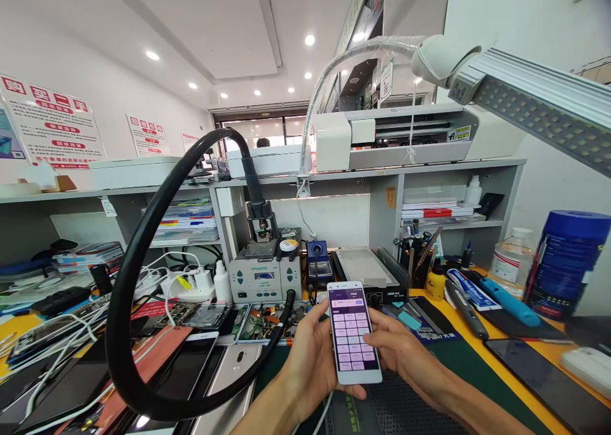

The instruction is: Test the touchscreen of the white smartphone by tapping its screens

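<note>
A white smartphone [351, 323] is held upright at the middle of the head view, its lit screen showing a grid of pale pink tiles on dark purple. My left hand [312, 352] cradles it from the left and below, the thumb along the edge and fingertips showing under the bottom. On the other side my right hand [396, 346] touches the phone, one finger over the right part of the screen and others behind the edge. Below the phone lies a dark perforated mat [405, 403]; a white cable [324, 413] runs beneath my hands.
A thick black hose [117, 301] arches across the left from the grey hot-air station [265, 279]. Phones and a circuit board [260, 320] crowd the left bench. A lamp [539, 97] hangs upper right. Pliers, a glue tube [470, 288] and a dark phone [548, 377] lie right.
</note>
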`<act>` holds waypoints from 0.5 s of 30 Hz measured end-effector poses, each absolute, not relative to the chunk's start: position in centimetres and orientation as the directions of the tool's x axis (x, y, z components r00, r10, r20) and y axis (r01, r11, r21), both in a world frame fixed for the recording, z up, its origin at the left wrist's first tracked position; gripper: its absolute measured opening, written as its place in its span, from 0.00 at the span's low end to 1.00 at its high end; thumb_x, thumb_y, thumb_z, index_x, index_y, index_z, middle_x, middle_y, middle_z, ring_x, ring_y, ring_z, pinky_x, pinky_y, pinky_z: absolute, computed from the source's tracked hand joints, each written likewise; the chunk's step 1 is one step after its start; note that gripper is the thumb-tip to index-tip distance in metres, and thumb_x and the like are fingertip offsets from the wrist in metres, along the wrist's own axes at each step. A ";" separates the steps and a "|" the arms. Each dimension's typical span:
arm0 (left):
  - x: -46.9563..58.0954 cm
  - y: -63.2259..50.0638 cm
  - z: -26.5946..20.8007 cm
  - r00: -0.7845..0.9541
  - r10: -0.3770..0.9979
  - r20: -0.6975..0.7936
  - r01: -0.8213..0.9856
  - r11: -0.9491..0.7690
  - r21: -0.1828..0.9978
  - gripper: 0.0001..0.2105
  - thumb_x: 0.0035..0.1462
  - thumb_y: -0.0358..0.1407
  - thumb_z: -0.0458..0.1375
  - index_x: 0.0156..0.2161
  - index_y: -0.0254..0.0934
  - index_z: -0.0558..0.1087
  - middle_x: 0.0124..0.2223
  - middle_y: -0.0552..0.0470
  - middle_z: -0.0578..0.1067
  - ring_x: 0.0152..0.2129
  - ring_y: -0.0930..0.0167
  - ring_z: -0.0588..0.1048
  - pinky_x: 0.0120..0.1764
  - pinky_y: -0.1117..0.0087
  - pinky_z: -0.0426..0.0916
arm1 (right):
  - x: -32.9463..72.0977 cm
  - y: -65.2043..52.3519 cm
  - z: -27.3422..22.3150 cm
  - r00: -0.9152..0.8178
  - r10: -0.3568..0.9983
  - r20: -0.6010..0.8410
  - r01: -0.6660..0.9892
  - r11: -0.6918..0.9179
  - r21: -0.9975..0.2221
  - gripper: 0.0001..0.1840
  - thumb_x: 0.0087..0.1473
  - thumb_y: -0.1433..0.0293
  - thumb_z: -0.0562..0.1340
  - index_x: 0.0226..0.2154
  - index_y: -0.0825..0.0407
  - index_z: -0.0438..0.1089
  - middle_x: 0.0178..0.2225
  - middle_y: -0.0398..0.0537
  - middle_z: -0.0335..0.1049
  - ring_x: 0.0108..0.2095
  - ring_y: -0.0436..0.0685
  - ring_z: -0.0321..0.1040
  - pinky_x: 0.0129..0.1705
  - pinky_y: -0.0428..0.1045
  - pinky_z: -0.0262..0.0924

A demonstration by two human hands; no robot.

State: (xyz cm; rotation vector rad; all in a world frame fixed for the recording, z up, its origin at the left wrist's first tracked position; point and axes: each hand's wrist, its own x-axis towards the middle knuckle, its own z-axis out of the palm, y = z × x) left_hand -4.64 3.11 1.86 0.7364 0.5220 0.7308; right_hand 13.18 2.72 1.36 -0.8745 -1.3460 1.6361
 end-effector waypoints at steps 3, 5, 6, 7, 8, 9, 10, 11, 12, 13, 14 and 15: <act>-4.6 3.0 1.9 0.639 0.750 -0.172 -0.407 0.519 0.751 0.34 0.59 0.61 0.48 0.52 0.32 0.74 0.38 0.42 0.72 0.29 0.63 0.74 0.22 0.66 0.73 | 13.1 2.6 1.4 -0.407 0.913 -0.022 -0.169 -0.099 -0.981 0.23 0.51 0.64 0.64 0.51 0.50 0.70 0.40 0.49 0.77 0.39 0.60 0.72 0.44 0.55 0.62; -4.6 3.0 2.0 0.636 0.751 -0.176 -0.404 0.518 0.754 0.34 0.59 0.61 0.47 0.52 0.33 0.74 0.38 0.42 0.72 0.29 0.63 0.75 0.22 0.66 0.72 | 13.1 2.6 1.5 -0.403 0.915 -0.026 -0.175 -0.105 -0.979 0.24 0.51 0.63 0.64 0.52 0.50 0.71 0.40 0.49 0.78 0.38 0.60 0.72 0.43 0.54 0.62; -4.6 3.0 2.0 0.635 0.752 -0.178 -0.401 0.518 0.755 0.34 0.59 0.61 0.47 0.52 0.33 0.74 0.38 0.43 0.72 0.29 0.63 0.75 0.22 0.66 0.73 | 13.0 2.6 1.5 -0.399 0.917 -0.029 -0.173 -0.107 -0.979 0.25 0.52 0.63 0.63 0.52 0.50 0.71 0.40 0.49 0.78 0.38 0.60 0.72 0.43 0.54 0.62; -4.6 3.0 2.0 0.634 0.752 -0.180 -0.400 0.518 0.756 0.34 0.60 0.61 0.46 0.53 0.33 0.74 0.38 0.43 0.72 0.29 0.62 0.75 0.22 0.66 0.73 | 13.0 2.6 1.5 -0.392 0.919 -0.034 -0.167 -0.108 -0.980 0.25 0.52 0.62 0.63 0.53 0.50 0.71 0.40 0.50 0.78 0.38 0.60 0.72 0.43 0.55 0.62; -4.6 3.1 2.0 0.634 0.752 -0.180 -0.400 0.518 0.756 0.34 0.60 0.61 0.46 0.53 0.34 0.74 0.38 0.43 0.72 0.29 0.62 0.75 0.22 0.66 0.73 | 13.0 2.6 1.4 -0.384 0.923 -0.039 -0.160 -0.108 -0.981 0.25 0.52 0.62 0.63 0.53 0.50 0.71 0.39 0.50 0.78 0.38 0.60 0.72 0.43 0.55 0.62; -4.6 3.1 2.0 0.635 0.751 -0.178 -0.402 0.519 0.755 0.34 0.60 0.61 0.47 0.53 0.34 0.74 0.38 0.43 0.72 0.29 0.62 0.75 0.22 0.66 0.73 | 13.1 2.7 1.4 -0.378 0.925 -0.041 -0.154 -0.107 -0.982 0.25 0.52 0.62 0.63 0.53 0.50 0.71 0.40 0.50 0.78 0.38 0.60 0.72 0.43 0.55 0.62; -4.6 3.1 1.9 0.637 0.751 -0.176 -0.404 0.520 0.753 0.34 0.60 0.61 0.47 0.53 0.33 0.74 0.38 0.43 0.72 0.29 0.62 0.75 0.22 0.66 0.73 | 13.1 2.7 1.3 -0.377 0.926 -0.037 -0.156 -0.103 -0.982 0.25 0.53 0.62 0.63 0.53 0.50 0.71 0.40 0.50 0.77 0.38 0.61 0.72 0.43 0.55 0.62; -4.6 3.1 1.9 0.638 0.750 -0.174 -0.406 0.520 0.751 0.34 0.59 0.61 0.47 0.52 0.33 0.74 0.38 0.43 0.72 0.30 0.63 0.75 0.22 0.66 0.73 | 13.1 2.7 1.2 -0.382 0.924 -0.027 -0.165 -0.097 -0.982 0.25 0.54 0.63 0.62 0.54 0.49 0.70 0.40 0.50 0.77 0.39 0.61 0.72 0.43 0.55 0.62; -4.6 3.1 1.9 0.640 0.749 -0.171 -0.407 0.519 0.751 0.34 0.59 0.61 0.48 0.52 0.33 0.74 0.38 0.43 0.72 0.30 0.63 0.75 0.22 0.66 0.73 | 13.2 2.8 1.2 -0.395 0.919 -0.015 -0.180 -0.094 -0.979 0.25 0.55 0.63 0.61 0.55 0.49 0.70 0.41 0.50 0.77 0.40 0.61 0.72 0.44 0.55 0.62; -4.6 3.1 1.9 0.640 0.749 -0.169 -0.408 0.518 0.752 0.34 0.59 0.61 0.48 0.52 0.33 0.74 0.38 0.43 0.72 0.30 0.63 0.75 0.22 0.66 0.73 | 13.3 2.8 1.1 -0.410 0.912 -0.003 -0.199 -0.093 -0.976 0.25 0.56 0.64 0.60 0.56 0.48 0.69 0.41 0.49 0.76 0.42 0.62 0.72 0.44 0.55 0.62; -4.6 3.1 1.8 0.641 0.749 -0.168 -0.408 0.518 0.752 0.34 0.59 0.62 0.48 0.51 0.33 0.74 0.38 0.43 0.72 0.30 0.63 0.75 0.22 0.66 0.73 | 13.3 2.9 1.1 -0.426 0.905 0.006 -0.215 -0.095 -0.972 0.25 0.57 0.64 0.59 0.58 0.47 0.67 0.41 0.49 0.76 0.43 0.63 0.71 0.44 0.56 0.62; -4.6 3.1 1.8 0.642 0.748 -0.166 -0.407 0.517 0.753 0.34 0.59 0.62 0.48 0.51 0.33 0.74 0.38 0.43 0.72 0.30 0.63 0.75 0.23 0.66 0.73 | 13.4 2.9 1.0 -0.440 0.898 0.009 -0.224 -0.101 -0.969 0.26 0.58 0.64 0.58 0.59 0.47 0.66 0.41 0.49 0.76 0.44 0.63 0.71 0.45 0.56 0.62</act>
